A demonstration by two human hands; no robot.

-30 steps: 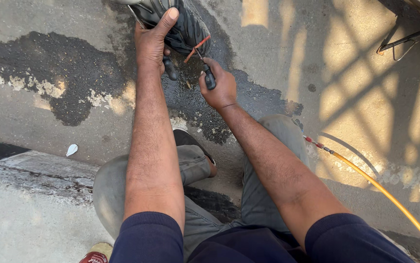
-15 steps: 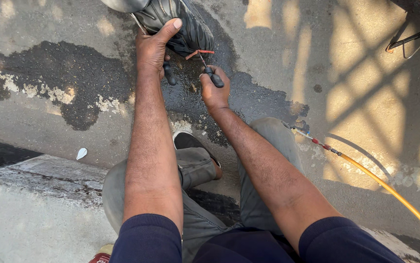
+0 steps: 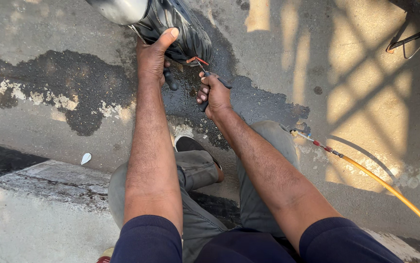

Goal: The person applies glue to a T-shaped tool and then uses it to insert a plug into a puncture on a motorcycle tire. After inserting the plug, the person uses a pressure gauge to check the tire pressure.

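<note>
A black rubber tyre (image 3: pixel 178 27) under a shiny metal mudguard (image 3: pixel 120 9) fills the top centre of the head view. My left hand (image 3: pixel 154 53) presses against the tyre's tread, thumb up along it. My right hand (image 3: pixel 212 95) is closed on the black handle of a tool (image 3: pixel 209 80). The tool's thin shaft points up at the tyre, where an orange-red strip (image 3: pixel 196 59) sticks out of the rubber. A second black-handled tool (image 3: pixel 170 80) hangs from the tyre just below my left hand.
I sit on a concrete kerb (image 3: pixel 49 195), knees bent, feet on wet, dark-stained asphalt (image 3: pixel 73 92). A yellow air hose (image 3: pixel 390 187) with a metal fitting runs in from the lower right. A metal stand (image 3: pixel 414 36) is at the top right. A white scrap (image 3: pixel 86 158) lies left.
The view has shifted so the tyre and mudguard sit lower in frame. My right hand has drawn the tool slightly down and away from the tyre. The left hand stays on the tread.
</note>
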